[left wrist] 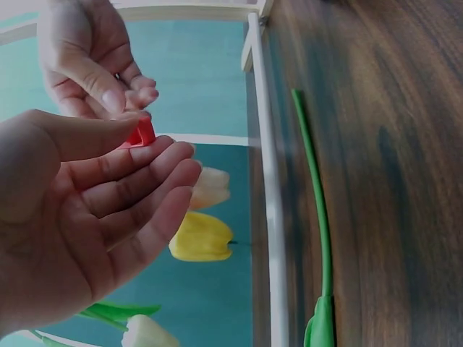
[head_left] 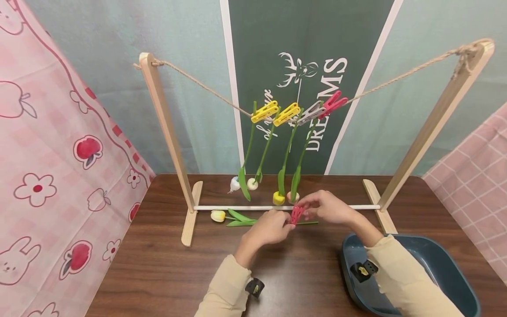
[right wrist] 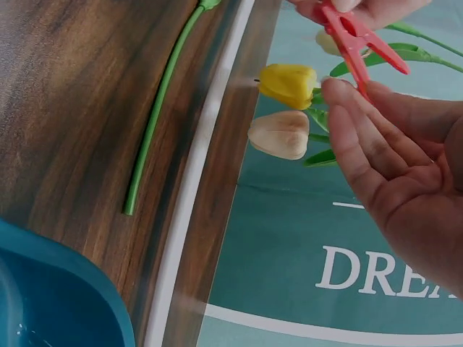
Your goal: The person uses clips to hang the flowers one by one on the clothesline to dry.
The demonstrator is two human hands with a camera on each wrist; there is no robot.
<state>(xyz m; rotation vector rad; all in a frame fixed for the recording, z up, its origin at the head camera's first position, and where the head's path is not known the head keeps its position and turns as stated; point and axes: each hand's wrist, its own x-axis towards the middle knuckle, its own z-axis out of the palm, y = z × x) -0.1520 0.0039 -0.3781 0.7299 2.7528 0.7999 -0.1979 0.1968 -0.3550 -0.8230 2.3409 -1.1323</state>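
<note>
A red clothespin (head_left: 296, 215) is between my two hands, over the table. My left hand (head_left: 271, 226) pinches one end of it with thumb and index finger, the other fingers extended in the left wrist view. On the opposite side, my right hand (head_left: 326, 207) has thumb and fingertips around the end of one leg (right wrist: 364, 83); the other leg sticks out free. Below lies a white-yellow tulip (head_left: 218, 215) with its green stem (left wrist: 318, 210) running right, partly hidden behind my left hand. Several tulips hang head-down behind, among them a yellow one (right wrist: 288, 85) and a pale one (right wrist: 279, 134).
Yellow clothespins (head_left: 264, 112), a grey one (head_left: 311, 113) and a red one (head_left: 333, 105) clip stems to a sagging rope (head_left: 408, 75) between wooden posts. A white rod (head_left: 237, 208) joins their feet. A blue basin (head_left: 439, 259) stands under my right forearm.
</note>
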